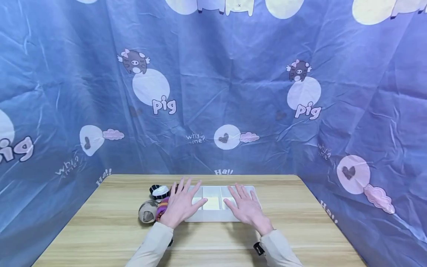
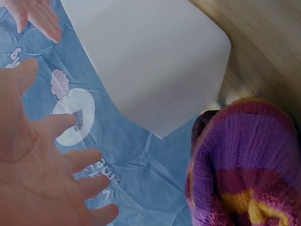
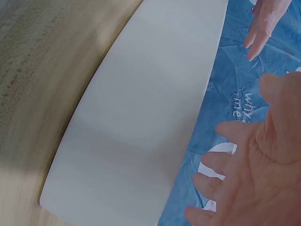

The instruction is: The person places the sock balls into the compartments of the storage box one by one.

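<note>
A white divided box (image 1: pixel 220 216) lies on the wooden table, its compartments facing up. Over its left end my left hand (image 1: pixel 182 204) is held palm down, fingers spread, holding nothing. My right hand (image 1: pixel 247 207) hovers with spread fingers over the right end, also holding nothing. In both wrist views the box's plain outer wall (image 2: pixel 155 61) fills much of the picture, below the palms. Beside my left hand sits a rolled knit sock pair (image 2: pixel 254 146) with purple, maroon and yellow stripes, partly hidden by that hand in the head view.
Left of the box are a grey-and-beige rolled sock bundle (image 1: pixel 148 212) and a black-and-white one (image 1: pixel 159 192). A dark bundle shows partly behind my left fingers. A blue printed curtain (image 1: pixel 207 92) hangs around the table's back and sides. Table surface (image 1: pixel 300 222) extends right of the box.
</note>
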Available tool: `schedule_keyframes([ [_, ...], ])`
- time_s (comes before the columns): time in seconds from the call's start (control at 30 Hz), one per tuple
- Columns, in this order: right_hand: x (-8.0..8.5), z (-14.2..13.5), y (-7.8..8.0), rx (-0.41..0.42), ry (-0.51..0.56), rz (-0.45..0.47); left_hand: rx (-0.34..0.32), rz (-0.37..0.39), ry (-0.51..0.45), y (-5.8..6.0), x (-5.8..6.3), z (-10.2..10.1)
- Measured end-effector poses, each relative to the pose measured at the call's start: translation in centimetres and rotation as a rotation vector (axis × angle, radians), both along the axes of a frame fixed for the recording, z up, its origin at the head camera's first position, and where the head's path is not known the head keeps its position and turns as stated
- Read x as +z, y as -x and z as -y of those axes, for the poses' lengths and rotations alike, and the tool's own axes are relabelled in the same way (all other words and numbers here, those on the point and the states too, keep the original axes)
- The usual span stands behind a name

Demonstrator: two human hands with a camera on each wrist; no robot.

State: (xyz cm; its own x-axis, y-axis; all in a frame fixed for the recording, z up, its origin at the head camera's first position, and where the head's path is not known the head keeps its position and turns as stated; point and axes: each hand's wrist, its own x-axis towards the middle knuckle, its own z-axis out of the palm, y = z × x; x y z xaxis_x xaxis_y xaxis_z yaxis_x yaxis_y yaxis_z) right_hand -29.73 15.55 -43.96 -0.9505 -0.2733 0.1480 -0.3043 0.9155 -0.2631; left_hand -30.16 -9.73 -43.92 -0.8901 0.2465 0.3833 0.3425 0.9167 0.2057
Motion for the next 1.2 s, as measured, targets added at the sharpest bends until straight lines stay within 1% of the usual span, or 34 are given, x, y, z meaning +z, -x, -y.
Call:
schedule_keyframes([
  [0.07,0.0,0.0,0.0,-0.001,0.005,-0.009,-0.001,0.005,-0.001,0.0,0.0,0.0],
  [0.2,-0.1,-0.2,0.2,0.005,0.069,-0.061,0.001,0.022,-0.029,-0.1,0.1,0.2],
  [0.37,-0.2,-0.6,0.4,0.041,0.237,-0.147,-0.002,0.037,-0.108,0.0,0.1,0.5],
  [0.5,-0.4,-1.3,0.6,0.032,0.351,-0.161,-0.023,-0.003,-0.190,0.2,-0.2,0.9],
  [0.6,-0.8,-2.0,0.8,0.004,0.400,-0.143,-0.031,-0.022,-0.240,0.3,-0.3,1.3],
  [0.8,-1.6,-3.9,1.5,-0.052,0.462,-0.085,0.007,0.013,-0.344,0.3,-0.2,2.4],
  [0.93,-1.7,-5.3,1.6,-0.086,0.499,-0.012,0.033,0.006,-0.421,0.4,-0.2,3.4],
  [1.07,-2.0,-6.3,1.3,-0.089,0.513,0.070,0.047,-0.011,-0.477,0.5,-0.4,4.6],
  [1.2,-2.6,-7.0,1.2,-0.088,0.567,0.142,0.048,0.009,-0.535,0.4,-0.7,5.9],
])
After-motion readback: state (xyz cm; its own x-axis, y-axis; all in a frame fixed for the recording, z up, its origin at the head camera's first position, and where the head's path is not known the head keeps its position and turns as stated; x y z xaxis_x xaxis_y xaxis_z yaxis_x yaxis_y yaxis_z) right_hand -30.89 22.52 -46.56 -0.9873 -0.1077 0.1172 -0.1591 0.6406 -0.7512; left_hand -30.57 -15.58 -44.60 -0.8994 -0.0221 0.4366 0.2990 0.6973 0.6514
